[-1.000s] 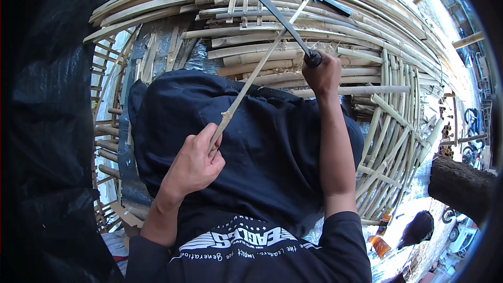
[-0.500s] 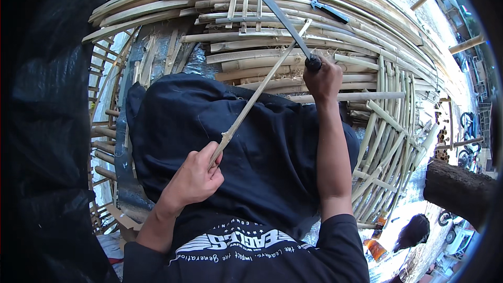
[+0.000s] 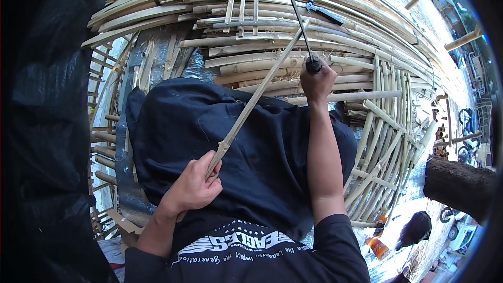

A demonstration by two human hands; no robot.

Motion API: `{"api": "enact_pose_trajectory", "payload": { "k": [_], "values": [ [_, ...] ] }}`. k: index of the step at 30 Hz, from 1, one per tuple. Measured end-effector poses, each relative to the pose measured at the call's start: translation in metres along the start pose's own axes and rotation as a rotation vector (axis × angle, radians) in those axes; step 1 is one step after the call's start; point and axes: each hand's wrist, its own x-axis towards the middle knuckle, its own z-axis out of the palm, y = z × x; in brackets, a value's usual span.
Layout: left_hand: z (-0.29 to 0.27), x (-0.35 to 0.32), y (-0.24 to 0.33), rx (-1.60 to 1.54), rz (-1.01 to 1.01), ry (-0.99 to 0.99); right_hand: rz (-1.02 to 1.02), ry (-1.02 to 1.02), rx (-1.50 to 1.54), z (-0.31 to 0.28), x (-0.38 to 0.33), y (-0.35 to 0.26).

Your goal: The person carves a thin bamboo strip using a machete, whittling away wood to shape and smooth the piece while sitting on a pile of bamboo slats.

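My left hand (image 3: 195, 184) is closed around the lower part of a long, thin bamboo strip (image 3: 258, 93). The strip slants up to the right over my lap, with a rough node just above my fist. Ahead and to the right, my right hand (image 3: 318, 81) grips the black handle of a machete (image 3: 294, 8). Its long dark blade points away and slightly left, seen nearly edge-on, and its top runs out of the picture. The strip's far tip lies by the blade; whether they touch I cannot tell. Dark cloth (image 3: 183, 120) covers my lap.
Stacked split bamboo poles (image 3: 251, 65) lie across the space ahead. A blue-and-black hammer (image 3: 325, 13) rests on them. At right stand a bamboo lattice (image 3: 385, 136), a thick dark post (image 3: 458, 186) and an orange packet (image 3: 376, 248). A black sheet (image 3: 52, 126) hangs at left.
The machete's blade has turned from a leftward slant to more upright and edge-on. My right hand moved slightly left; the bamboo strip has slid back a little toward me.
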Motion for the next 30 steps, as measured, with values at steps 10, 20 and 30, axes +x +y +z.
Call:
{"api": "enact_pose_trajectory", "payload": {
  "k": [10,20,30],
  "values": [
    [-0.001,-0.01,-0.003,0.07,-0.024,-0.027,0.056,-0.223,-0.24,-0.01,0.004,-0.011],
    [0.035,0.0,0.001,0.067,0.028,-0.061,0.452,-0.271,-0.208,0.014,-0.002,0.028],
    [0.002,0.056,-0.029,-0.63,-0.012,-0.075,0.933,-0.174,0.651,0.011,-0.001,0.035]
  ]
}}
